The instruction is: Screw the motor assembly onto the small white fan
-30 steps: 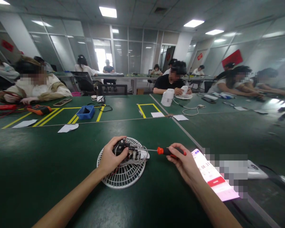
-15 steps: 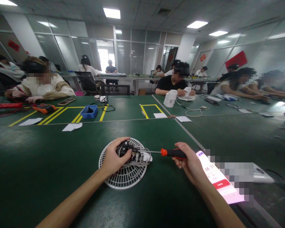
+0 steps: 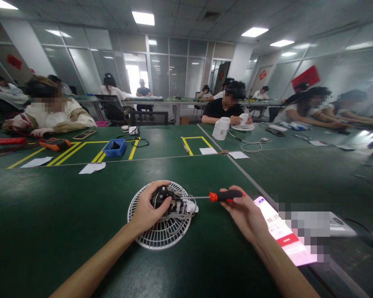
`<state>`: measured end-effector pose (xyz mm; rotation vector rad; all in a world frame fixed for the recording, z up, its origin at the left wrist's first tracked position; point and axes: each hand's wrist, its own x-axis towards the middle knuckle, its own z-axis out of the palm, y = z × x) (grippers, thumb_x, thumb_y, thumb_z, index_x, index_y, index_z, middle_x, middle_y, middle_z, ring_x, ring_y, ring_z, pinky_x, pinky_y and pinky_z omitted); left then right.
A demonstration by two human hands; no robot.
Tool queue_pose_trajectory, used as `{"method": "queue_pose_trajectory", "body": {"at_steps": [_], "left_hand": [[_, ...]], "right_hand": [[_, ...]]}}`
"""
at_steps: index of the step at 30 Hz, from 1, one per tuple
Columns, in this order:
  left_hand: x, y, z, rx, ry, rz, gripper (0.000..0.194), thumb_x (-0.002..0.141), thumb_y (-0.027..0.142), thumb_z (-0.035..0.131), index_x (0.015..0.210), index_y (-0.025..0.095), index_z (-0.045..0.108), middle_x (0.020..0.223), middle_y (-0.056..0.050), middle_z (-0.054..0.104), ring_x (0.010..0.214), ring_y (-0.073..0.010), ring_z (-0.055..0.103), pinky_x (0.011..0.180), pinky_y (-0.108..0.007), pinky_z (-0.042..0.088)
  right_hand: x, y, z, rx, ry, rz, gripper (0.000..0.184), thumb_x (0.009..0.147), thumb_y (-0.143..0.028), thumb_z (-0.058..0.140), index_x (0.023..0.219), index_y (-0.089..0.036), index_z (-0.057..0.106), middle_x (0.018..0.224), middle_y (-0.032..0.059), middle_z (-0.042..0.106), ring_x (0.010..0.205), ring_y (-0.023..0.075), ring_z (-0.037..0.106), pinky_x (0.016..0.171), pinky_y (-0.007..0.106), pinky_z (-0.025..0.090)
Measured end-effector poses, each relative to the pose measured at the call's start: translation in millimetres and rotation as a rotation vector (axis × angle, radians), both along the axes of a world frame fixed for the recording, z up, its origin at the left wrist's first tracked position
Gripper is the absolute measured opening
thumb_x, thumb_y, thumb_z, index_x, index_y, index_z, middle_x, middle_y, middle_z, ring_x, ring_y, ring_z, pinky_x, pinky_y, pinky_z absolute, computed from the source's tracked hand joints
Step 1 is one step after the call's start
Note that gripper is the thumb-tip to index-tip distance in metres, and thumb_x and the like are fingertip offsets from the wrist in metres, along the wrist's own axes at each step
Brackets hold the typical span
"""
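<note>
A round white fan grille lies flat on the green table, with a black fan motor and a bundle of wires on top of it. My left hand is closed around the motor, thumb on the near side and fingers over the far side. In my right hand is a screwdriver with a black and red handle, held level. Its shaft points left into the parts beside the motor; where the tip sits is hidden. A white plastic piece lies at the motor's right end.
A lit phone lies right of my right forearm. Farther off are a blue bin, an orange multimeter, paper slips and a white fan part. Across the table a person in black handles white parts.
My right hand has shifted its grip on the screwdriver, the fingers now turned and more open around the handle. The left hand keeps its hold on the motor. The view has moved slightly.
</note>
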<state>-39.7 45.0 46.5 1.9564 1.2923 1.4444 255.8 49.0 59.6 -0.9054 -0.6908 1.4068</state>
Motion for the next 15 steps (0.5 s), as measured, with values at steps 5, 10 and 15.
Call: {"method": "queue_pose_trajectory", "body": {"at_steps": [5, 10, 15], "left_hand": [[0.8, -0.4, -1.2, -0.014, -0.005, 0.001, 0.03, 0.087, 0.027, 0.067, 0.117, 0.023, 0.063, 0.109, -0.005, 0.07, 0.1, -0.0216, 0.068, 0.096, -0.039, 0.053], [1.0, -0.5, -3.0, -0.021, -0.046, 0.005, 0.037, 0.085, 0.027, 0.068, 0.12, 0.024, 0.057, 0.108, -0.003, 0.069, 0.099, -0.0203, 0.069, 0.094, -0.037, 0.054], [1.4, -0.9, -1.2, -0.051, -0.049, -0.002, 0.035, 0.085, 0.028, 0.068, 0.116, 0.022, 0.055, 0.106, -0.004, 0.068, 0.098, -0.0197, 0.068, 0.092, -0.036, 0.054]], "right_hand": [[-3.1, 1.4, -1.6, -0.01, -0.175, 0.005, 0.041, 0.071, -0.053, 0.083, 0.089, -0.022, 0.063, 0.073, 0.0017, 0.072, 0.064, 0.0167, 0.067, 0.054, 0.024, 0.054], [-0.5, 2.1, -0.3, 0.002, -0.305, 0.074, 0.045, 0.078, -0.061, 0.076, 0.089, -0.023, 0.056, 0.049, -0.0071, 0.056, 0.035, 0.0079, 0.04, 0.035, 0.019, 0.032], [-1.8, -2.2, 5.0, 0.045, -0.26, 0.032, 0.034, 0.077, -0.049, 0.075, 0.09, -0.022, 0.059, 0.053, -0.0036, 0.059, 0.044, 0.0124, 0.05, 0.042, 0.022, 0.04]]}}
